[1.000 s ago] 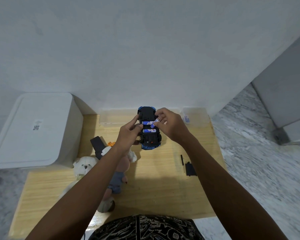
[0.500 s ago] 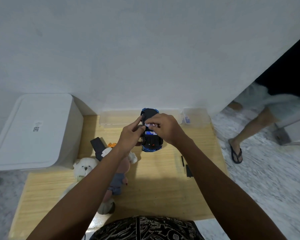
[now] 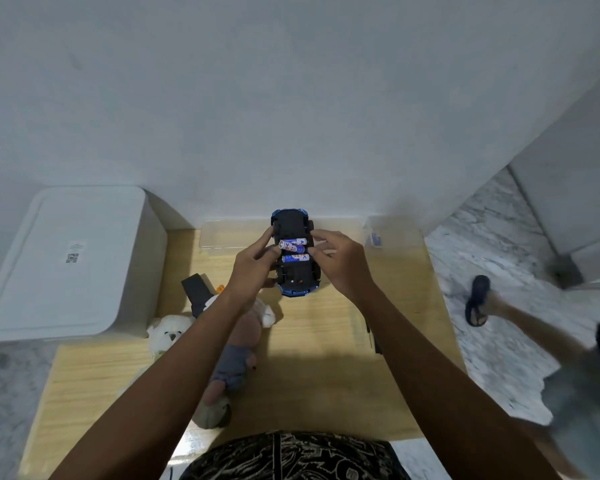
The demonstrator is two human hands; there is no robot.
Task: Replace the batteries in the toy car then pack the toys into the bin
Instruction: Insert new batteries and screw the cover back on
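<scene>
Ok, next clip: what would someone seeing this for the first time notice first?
First, the blue toy car lying upside down at the far middle of the wooden table, two batteries showing in its open underside, the upper battery tilted and pinched between the left hand and right hand. Next, the white lidded bin at the left, and the white teddy bear beside it.

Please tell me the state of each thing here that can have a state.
Blue toy car: upside down, battery bay open.
Upper blue-white battery: tilted, not seated.
Lower battery: lying seated.
White lidded bin: closed.
Left hand: steadying car.
Right hand: holding upper battery.
</scene>
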